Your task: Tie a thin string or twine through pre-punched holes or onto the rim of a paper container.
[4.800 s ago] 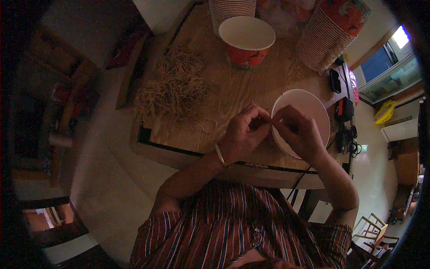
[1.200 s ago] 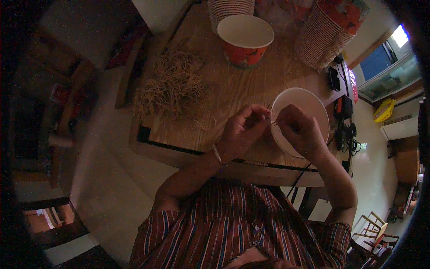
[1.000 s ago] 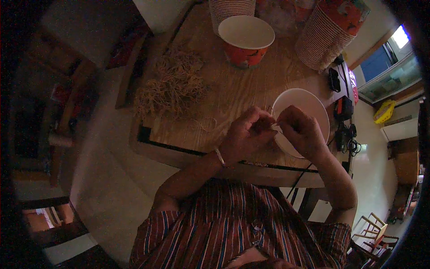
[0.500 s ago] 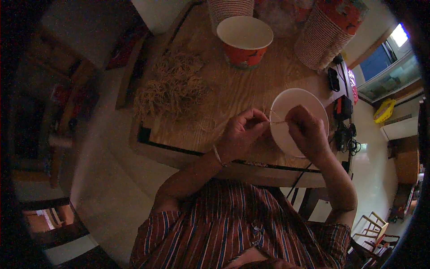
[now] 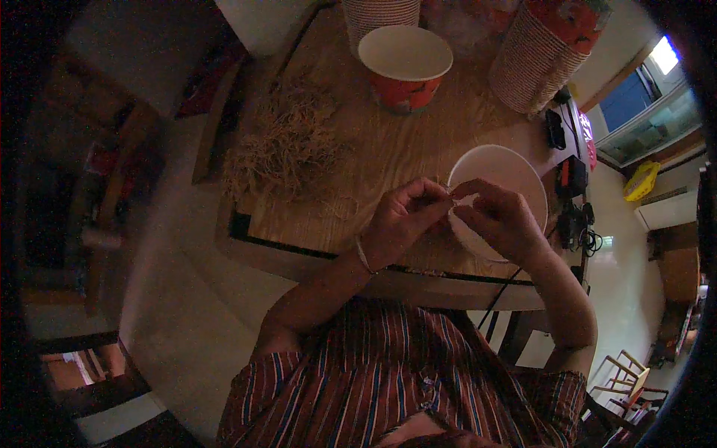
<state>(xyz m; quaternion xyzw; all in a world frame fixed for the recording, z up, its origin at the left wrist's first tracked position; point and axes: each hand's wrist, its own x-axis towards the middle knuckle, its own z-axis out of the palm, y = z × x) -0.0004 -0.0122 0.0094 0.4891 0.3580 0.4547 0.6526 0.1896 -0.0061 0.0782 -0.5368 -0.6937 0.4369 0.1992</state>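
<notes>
My left hand (image 5: pixel 403 224) pinches with thumb and forefinger, a light band round its wrist. Its fingertips meet those of my right hand (image 5: pixel 504 216), which is pinched too. Between them is a thin pale root-like strand (image 5: pixel 452 198), mostly hidden by the fingers. Under my right hand stands a round white tub (image 5: pixel 515 160), open at the top and partly covered by that hand. To the left on the wooden table (image 5: pixel 373 157) lies a tangled heap of thin, tan, root-like strands (image 5: pixel 287 153).
An orange paper tub (image 5: pixel 407 93) with a white inside stands at the back middle. Stacks of nested tubs (image 5: pixel 541 60) (image 5: pixel 381 16) rise behind it. Along the right edge lie black adapters (image 5: pixel 571 178) and cables (image 5: pixel 586 239). A wooden chair (image 5: pixel 624 377) stands far right.
My right hand has come left and turned, so its fingertips now meet my left hand's. The strand, earlier stretched between the hands, is now mostly hidden. My left hand has hardly moved.
</notes>
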